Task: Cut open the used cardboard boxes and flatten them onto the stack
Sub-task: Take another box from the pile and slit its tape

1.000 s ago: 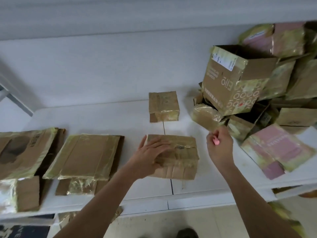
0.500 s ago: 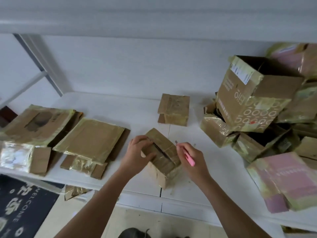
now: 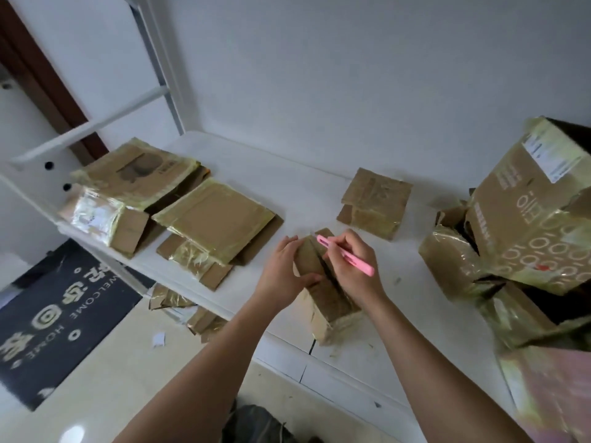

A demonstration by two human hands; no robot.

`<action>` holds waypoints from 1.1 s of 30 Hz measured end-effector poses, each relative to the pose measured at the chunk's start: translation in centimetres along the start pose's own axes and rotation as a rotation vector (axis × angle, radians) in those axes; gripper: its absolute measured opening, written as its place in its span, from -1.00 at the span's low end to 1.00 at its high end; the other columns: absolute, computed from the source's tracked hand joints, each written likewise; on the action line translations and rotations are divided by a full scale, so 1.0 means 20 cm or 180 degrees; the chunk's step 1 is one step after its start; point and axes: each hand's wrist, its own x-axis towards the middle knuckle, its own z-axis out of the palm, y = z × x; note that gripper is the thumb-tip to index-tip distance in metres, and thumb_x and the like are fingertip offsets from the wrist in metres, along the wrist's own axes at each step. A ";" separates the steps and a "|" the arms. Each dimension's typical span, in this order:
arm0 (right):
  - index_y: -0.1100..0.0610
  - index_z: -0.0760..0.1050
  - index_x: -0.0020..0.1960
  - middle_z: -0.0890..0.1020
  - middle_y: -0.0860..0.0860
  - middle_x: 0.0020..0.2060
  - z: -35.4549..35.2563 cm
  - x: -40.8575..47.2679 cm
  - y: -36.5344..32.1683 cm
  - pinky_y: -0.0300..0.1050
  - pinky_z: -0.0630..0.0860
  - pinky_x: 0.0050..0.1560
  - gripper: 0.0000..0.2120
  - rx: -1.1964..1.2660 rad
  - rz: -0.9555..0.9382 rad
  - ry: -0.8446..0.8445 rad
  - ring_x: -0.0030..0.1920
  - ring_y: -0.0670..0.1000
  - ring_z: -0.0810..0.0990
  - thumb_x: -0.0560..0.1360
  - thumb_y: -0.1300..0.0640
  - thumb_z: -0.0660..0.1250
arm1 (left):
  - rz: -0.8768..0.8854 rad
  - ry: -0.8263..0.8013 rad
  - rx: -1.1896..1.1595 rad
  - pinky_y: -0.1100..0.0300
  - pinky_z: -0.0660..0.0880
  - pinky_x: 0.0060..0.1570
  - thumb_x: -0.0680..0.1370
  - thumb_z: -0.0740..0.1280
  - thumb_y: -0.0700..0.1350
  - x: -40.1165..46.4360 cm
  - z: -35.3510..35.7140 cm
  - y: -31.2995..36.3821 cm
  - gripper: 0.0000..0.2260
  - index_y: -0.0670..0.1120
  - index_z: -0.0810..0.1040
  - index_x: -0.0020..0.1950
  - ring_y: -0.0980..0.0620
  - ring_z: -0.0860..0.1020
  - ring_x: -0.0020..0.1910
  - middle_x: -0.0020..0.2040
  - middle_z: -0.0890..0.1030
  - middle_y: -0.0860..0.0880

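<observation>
The right hand [image 3: 351,266] grips a pink cutter [image 3: 345,255], its tip at the slit along the top of a small taped cardboard box [image 3: 323,292]. The left hand [image 3: 284,273] clasps that box's left side, fingers and thumb curled round it. The box stands tilted near the front edge of the white table [image 3: 287,187]. 2 stacks of flattened cardboard [image 3: 179,212] lie toward the table's left end, 1 more flattened piece [image 3: 375,203] toward the back edge, and a heap of uncut boxes [image 3: 524,225] fills the right end.
</observation>
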 end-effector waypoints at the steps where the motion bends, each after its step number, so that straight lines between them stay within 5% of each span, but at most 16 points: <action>1: 0.21 0.45 -0.16 0.63 0.04 -0.32 0.01 0.00 0.02 -0.14 0.54 -0.33 -0.86 -0.0024 -0.0003 -0.0014 -0.31 0.01 0.62 0.58 0.27 0.30 | 0.0004 0.0018 -0.0035 0.24 0.05 0.43 0.41 0.51 0.10 0.00 0.00 0.00 -0.24 -0.09 0.29 0.52 0.03 0.13 0.54 0.54 0.24 -0.02; 6: 0.19 0.41 -0.16 0.61 0.03 -0.31 0.02 0.01 0.05 -0.20 0.52 -0.31 -0.85 -0.0162 -0.0124 -0.0142 -0.29 -0.06 0.61 0.58 0.29 0.28 | 0.0020 -0.0041 -0.0149 0.24 0.02 0.44 0.44 0.51 0.06 0.00 0.00 -0.02 -0.25 -0.10 0.28 0.53 0.03 0.12 0.55 0.55 0.23 -0.03; 11: 0.26 0.35 -0.19 0.48 0.11 -0.40 0.01 0.01 0.04 -0.15 0.38 -0.41 -0.82 -0.0211 -0.0295 -0.0344 -0.42 0.00 0.43 0.59 0.33 0.25 | -0.0024 -0.0178 -0.0230 0.45 0.00 0.28 0.47 0.49 -0.01 0.02 -0.01 -0.05 -0.30 -0.10 0.29 0.53 0.06 0.16 0.52 0.53 0.23 0.02; 16: 0.23 0.33 -0.23 0.42 0.02 -0.44 -0.03 -0.01 0.02 -0.29 0.26 -0.46 -0.77 -0.0333 -0.0276 -0.0627 -0.45 -0.13 0.34 0.59 0.30 0.24 | -0.0049 -0.0230 -0.0166 0.37 0.08 0.32 0.47 0.49 0.01 0.02 -0.02 -0.04 -0.29 -0.10 0.28 0.54 0.06 0.22 0.49 0.50 0.25 0.03; 23: 0.06 0.28 -0.34 0.36 -0.14 -0.54 -0.15 -0.12 -0.02 0.17 0.57 -0.19 -0.69 -0.0579 0.0316 -0.0922 -0.47 -0.10 0.29 0.55 0.25 0.24 | -0.0035 -0.0377 -0.0003 0.27 0.13 0.35 0.47 0.46 0.06 0.02 -0.05 -0.03 -0.26 -0.10 0.24 0.55 0.04 0.23 0.46 0.49 0.24 0.03; 25: 0.06 0.30 -0.34 0.45 -0.13 -0.52 -0.21 -0.19 -0.04 0.00 0.50 -0.31 -0.68 -0.0632 0.0447 -0.1014 -0.42 -0.14 0.50 0.57 0.24 0.23 | -0.0022 -0.0388 0.0029 0.24 0.17 0.35 0.48 0.46 0.06 0.02 -0.05 -0.03 -0.26 -0.10 0.22 0.56 0.04 0.24 0.45 0.48 0.23 0.03; 28: 0.10 0.33 -0.33 0.52 0.06 -0.44 -0.31 -0.27 -0.06 -0.13 0.46 -0.31 -0.68 -0.0450 0.0641 -0.1031 -0.08 -0.18 0.69 0.60 0.21 0.24 | -0.0012 -0.0396 0.0078 0.23 0.21 0.32 0.49 0.44 0.07 0.01 -0.05 -0.02 -0.27 -0.10 0.21 0.56 0.04 0.27 0.42 0.47 0.23 0.04; 33: 0.10 0.39 -0.40 0.53 0.11 -0.48 -0.46 -0.35 -0.12 -0.33 0.39 -0.36 -0.78 -0.0017 0.0727 -0.0622 -0.37 -0.22 0.58 0.42 0.13 0.22 | -0.0033 -0.0379 0.0201 0.26 0.22 0.24 0.50 0.43 0.08 0.01 -0.05 0.00 -0.28 -0.09 0.21 0.56 0.05 0.28 0.39 0.45 0.23 0.04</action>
